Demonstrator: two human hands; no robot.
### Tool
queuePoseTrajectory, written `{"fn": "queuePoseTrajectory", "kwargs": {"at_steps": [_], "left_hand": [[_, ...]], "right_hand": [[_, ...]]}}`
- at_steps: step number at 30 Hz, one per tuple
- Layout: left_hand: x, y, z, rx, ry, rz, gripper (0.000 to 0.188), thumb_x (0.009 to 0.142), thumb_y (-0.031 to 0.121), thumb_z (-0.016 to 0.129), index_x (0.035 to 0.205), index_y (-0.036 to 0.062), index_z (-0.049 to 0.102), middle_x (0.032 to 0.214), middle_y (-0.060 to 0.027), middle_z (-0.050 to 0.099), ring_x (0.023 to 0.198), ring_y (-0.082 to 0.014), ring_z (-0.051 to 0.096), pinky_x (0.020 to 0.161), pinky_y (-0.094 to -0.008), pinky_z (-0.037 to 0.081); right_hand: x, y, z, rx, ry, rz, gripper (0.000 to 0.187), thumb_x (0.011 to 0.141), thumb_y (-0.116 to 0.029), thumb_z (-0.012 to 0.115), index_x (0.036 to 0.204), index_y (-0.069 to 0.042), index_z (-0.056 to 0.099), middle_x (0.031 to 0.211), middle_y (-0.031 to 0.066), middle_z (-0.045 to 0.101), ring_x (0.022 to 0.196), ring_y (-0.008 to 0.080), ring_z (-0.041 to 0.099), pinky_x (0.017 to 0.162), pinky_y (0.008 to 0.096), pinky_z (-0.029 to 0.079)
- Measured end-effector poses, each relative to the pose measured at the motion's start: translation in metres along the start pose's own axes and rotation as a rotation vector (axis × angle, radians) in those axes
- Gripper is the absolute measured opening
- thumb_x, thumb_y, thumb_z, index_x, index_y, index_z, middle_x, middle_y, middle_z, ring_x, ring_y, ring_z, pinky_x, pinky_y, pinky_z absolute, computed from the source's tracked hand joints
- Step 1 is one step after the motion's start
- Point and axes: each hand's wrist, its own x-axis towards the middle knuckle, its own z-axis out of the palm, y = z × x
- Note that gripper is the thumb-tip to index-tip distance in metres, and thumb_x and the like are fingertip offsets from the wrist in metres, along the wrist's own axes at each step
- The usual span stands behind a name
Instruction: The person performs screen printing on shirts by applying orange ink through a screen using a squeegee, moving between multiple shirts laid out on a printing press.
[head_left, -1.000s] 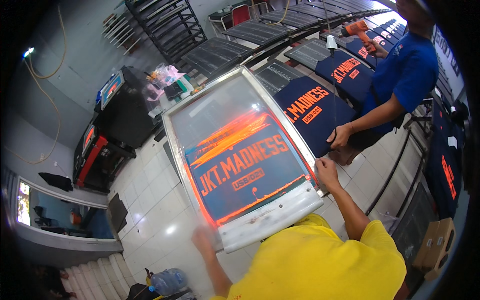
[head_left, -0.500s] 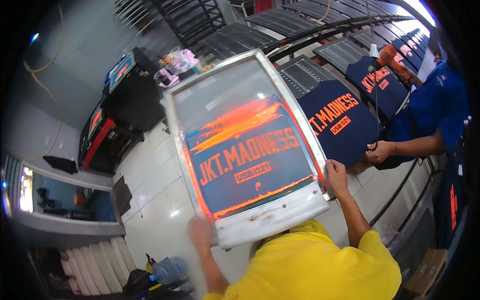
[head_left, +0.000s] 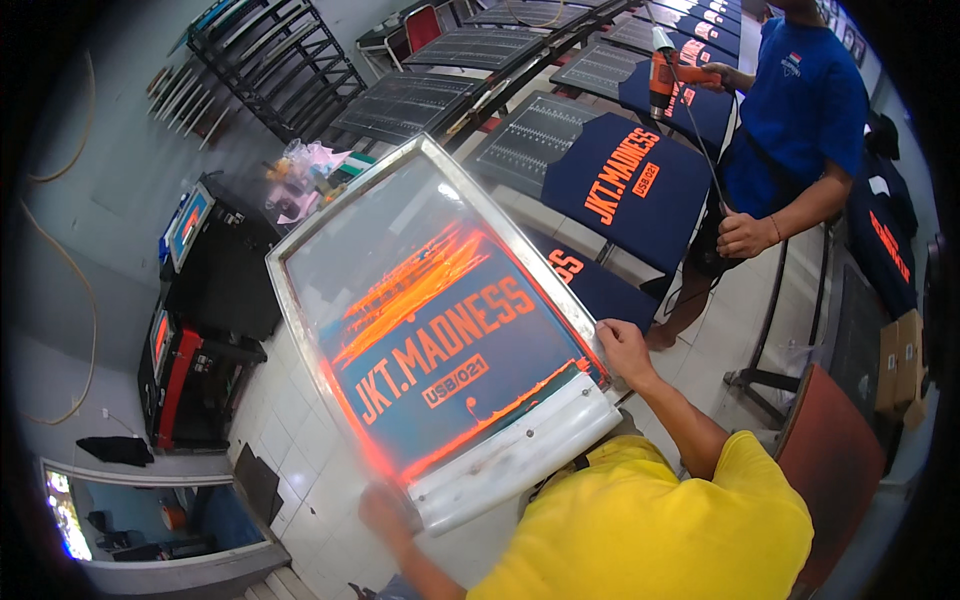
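A silk-screen frame (head_left: 527,438) with pale metal edges is raised in front of me, tilted with its far end leaning left. Wet orange ink (head_left: 405,295) is smeared across its mesh, around an orange lettered stencil design. At the frame's near left corner is my left hand (head_left: 388,510), closed on the edge and blurred by motion. My right hand (head_left: 625,352) grips the right side rail near the lower end, its fingers partly hidden by the frame. Beyond the right rail, navy shirt pieces (head_left: 570,200) with orange prints lie on dark printing boards (head_left: 520,135).
At right a co-worker in a blue shirt (head_left: 800,90) holds an orange heat gun (head_left: 662,85) over the shirts. A red-fronted black cabinet (head_left: 180,375) stands left. Cardboard boxes (head_left: 898,360) and a reddish-brown board (head_left: 830,460) are at lower right. A black rack (head_left: 275,70) stands behind.
The screen frame has shifted left and lower in view and turned slightly, still in both hands. My view has swung right, showing more of the co-worker, whose heat gun is farther back.
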Motion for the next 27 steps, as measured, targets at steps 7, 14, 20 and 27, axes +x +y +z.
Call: {"fn": "queuePoseTrajectory", "kwargs": {"at_steps": [7,14,20,27], "left_hand": [[0.0,-0.01,-0.06,-0.035,0.007,-0.059,0.031,0.102,0.023,0.045,0.081,0.002,0.054,0.078,-0.0014,0.051,0.074,-0.0128,0.051,0.069,-0.0296,0.045],[-0.007,-0.046,-0.084,-0.093,0.116,-0.07,0.028,0.096,0.019,0.046,0.084,-0.0025,0.06,0.076,-0.0078,0.056,0.07,-0.0188,0.053,0.064,-0.0346,0.044],[-0.012,-0.051,-0.126,-0.136,0.131,-0.222,0.032,0.101,0.024,0.044,0.087,-0.0002,0.059,0.084,-0.0043,0.058,0.075,-0.0151,0.055,0.069,-0.0306,0.046],[-0.006,-0.091,-0.164,-0.055,0.259,-0.324,0.033,0.102,0.025,0.044,0.09,-0.001,0.06,0.088,-0.0076,0.06,0.081,-0.0186,0.06,0.074,-0.0321,0.049]], "right_hand": [[-0.045,-0.02,0.05,0.004,-0.025,-0.019,0.031,0.093,-0.024,0.054,0.092,0.004,0.067,0.067,0.0175,0.059,0.059,0.0202,0.056,0.059,0.0369,0.044],[-0.045,-0.024,0.09,-0.028,-0.179,-0.018,0.03,0.094,-0.024,0.054,0.094,0.004,0.067,0.069,0.0176,0.061,0.06,0.0203,0.058,0.06,0.0367,0.045],[-0.065,-0.041,0.137,0.039,-0.193,-0.053,0.031,0.095,-0.023,0.053,0.095,0.005,0.066,0.069,0.0179,0.061,0.06,0.0197,0.058,0.059,0.0361,0.045],[-0.084,-0.048,0.199,-0.032,-0.311,-0.04,0.029,0.095,-0.022,0.053,0.095,0.004,0.065,0.063,0.0096,0.053,0.06,0.0114,0.049,0.057,0.0327,0.042]]}}
